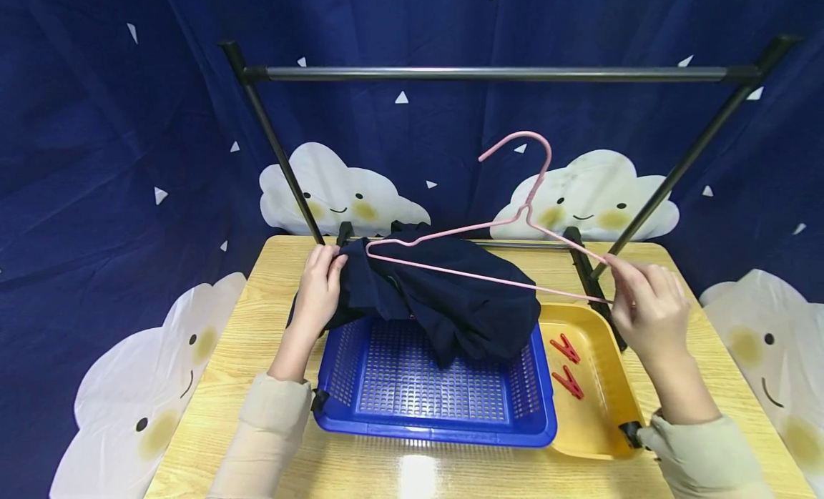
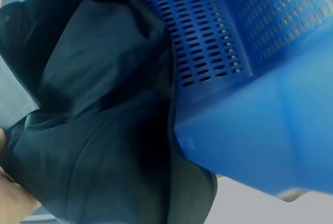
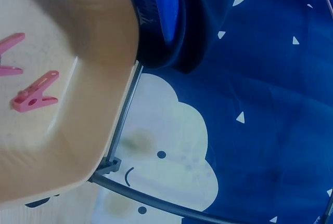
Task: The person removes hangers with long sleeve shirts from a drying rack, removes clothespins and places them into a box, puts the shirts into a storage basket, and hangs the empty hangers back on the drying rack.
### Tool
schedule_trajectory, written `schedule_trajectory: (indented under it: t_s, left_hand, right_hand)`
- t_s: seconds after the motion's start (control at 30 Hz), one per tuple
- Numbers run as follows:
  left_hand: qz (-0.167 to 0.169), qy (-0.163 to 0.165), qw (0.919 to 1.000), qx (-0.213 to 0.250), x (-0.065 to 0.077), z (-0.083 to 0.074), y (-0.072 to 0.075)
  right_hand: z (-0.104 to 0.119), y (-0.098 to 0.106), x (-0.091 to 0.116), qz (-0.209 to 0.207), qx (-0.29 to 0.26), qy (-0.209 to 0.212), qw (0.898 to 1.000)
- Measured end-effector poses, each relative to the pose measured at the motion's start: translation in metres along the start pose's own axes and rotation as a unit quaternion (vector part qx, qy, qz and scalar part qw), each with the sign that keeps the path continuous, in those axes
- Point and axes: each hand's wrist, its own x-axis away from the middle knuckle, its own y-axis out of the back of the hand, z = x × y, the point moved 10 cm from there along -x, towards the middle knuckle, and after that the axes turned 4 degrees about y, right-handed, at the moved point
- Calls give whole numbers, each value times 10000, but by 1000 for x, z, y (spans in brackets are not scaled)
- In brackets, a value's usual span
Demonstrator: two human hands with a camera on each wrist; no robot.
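In the head view my left hand [image 1: 318, 284] pinches the edge of a dark navy garment [image 1: 457, 317], its thumb and fingers at the cloth's upper left. My right hand [image 1: 653, 309] grips a thin pink clothes hanger [image 1: 528, 204] by its right end, the hook pointing up. The hanger's left end overlaps the garment close to my left fingers. Bunched cloth hangs over the back of a blue basket [image 1: 438, 431]. In the left wrist view the garment [image 2: 104, 156] drapes beside the basket wall, with part of my left hand [image 2: 15, 200] at the lower left.
A yellow tray [image 1: 599, 427] with two red clothespins, one here [image 1: 568, 383], sits right of the basket on the wooden table [image 1: 257, 327]. Behind stands a dark clothes rack, its horizontal rail [image 1: 496, 73] above the hanger. A blue cloud-print curtain [image 1: 412, 27] surrounds the table.
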Motion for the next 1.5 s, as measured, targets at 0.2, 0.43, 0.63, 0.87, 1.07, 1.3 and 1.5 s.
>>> schedule_trajectory:
  t_s: [0.2, 0.43, 0.63, 0.87, 1.07, 1.3, 1.5]
  left_hand:
    - [39, 134, 9999, -63, 0, 4, -1]
    - [110, 242, 9996, -116, -1, 7, -2]
    - [254, 254, 9992, -178, 1, -2, -5]
    - [646, -286, 9973, -220, 5, -41, -17]
    - [1166, -892, 9882, -427, 13, -81, -40]
    - [1623, -1564, 9726, -570, 26, -118, -69]
    - [2010, -2140, 9518, -884, 40, -133, -103]
  right_hand:
    - [-1, 5, -3, -184, 80, -144, 9997]
    - [-6, 9, -3, -280, 142, -282, 9991]
    - [-10, 10, -2, -333, 233, -373, 9985]
    - [-14, 11, 2, -399, 318, -503, 9974]
    - [-16, 10, 3, -405, 337, -577, 9969]
    - [-19, 11, 4, -422, 389, -657, 9962]
    - [-21, 10, 5, -392, 413, -694, 9960]
